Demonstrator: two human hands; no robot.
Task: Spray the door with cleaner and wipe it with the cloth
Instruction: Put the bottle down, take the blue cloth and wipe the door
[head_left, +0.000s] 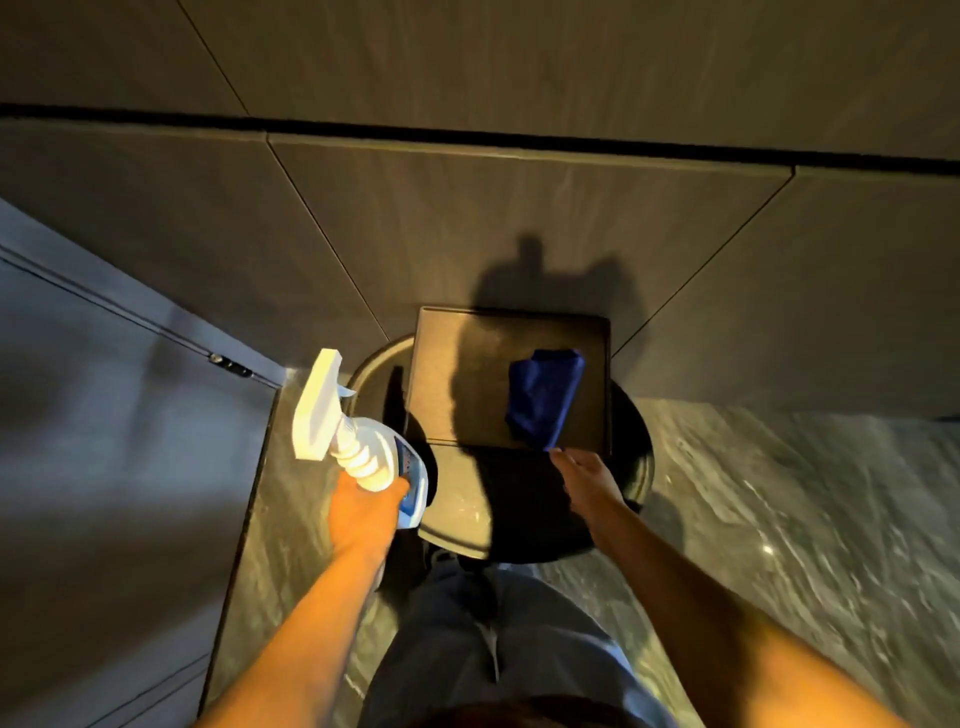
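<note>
My left hand (363, 512) grips a white spray bottle (358, 441) with a blue label, its nozzle pointing up and away from me. A folded blue cloth (545, 397) lies on a dark square tray (452, 379). My right hand (587, 478) reaches to the cloth's near corner, and its fingertips touch or pinch that corner; I cannot tell which. The grey door (104, 441), with a small latch (231, 366), fills the left side.
The tray rests on a round black stool or table (467, 530) against a brown panelled wall (519, 208). Marbled floor (779, 519) spreads to the right. My legs in blue trousers (493, 649) stand close to the round top.
</note>
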